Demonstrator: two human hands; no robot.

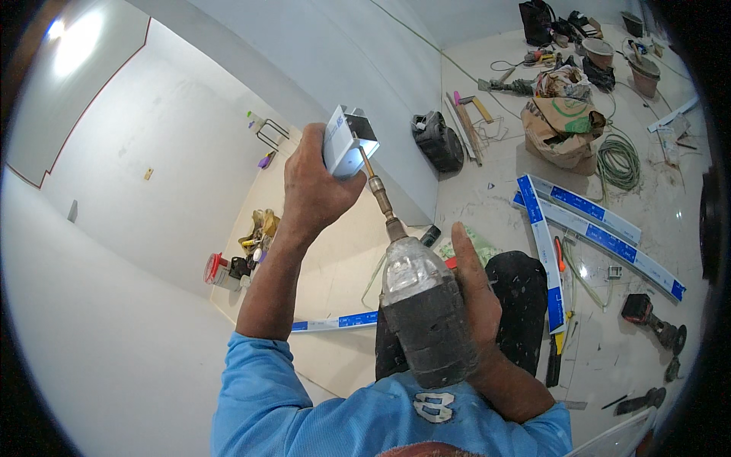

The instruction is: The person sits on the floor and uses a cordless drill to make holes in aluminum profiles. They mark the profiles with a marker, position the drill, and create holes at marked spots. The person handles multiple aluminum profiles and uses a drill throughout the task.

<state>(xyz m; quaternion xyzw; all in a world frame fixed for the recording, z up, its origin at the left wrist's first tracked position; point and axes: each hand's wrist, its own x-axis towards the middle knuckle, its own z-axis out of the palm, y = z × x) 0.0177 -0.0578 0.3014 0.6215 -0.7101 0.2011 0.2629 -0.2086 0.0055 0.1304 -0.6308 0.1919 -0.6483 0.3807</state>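
My left hand grips a short white metal channel piece, its open end facing right and a dark hollow showing inside. A power drill, silver at the front and black and worn at the back, lies along my right hand, which holds it from the right side. One finger or thumb of that hand stretches up beside the drill's body, and the handle is hidden under it. From the chuck a long thin bit reaches the channel's lower wall; whether it has gone through cannot be made out.
Long blue-and-white channel strips lie crossed on the tiled floor at right. An angle grinder lies beyond them. A paper sack, coiled hose and black case stand farther off. A wall edge rises near the drill.
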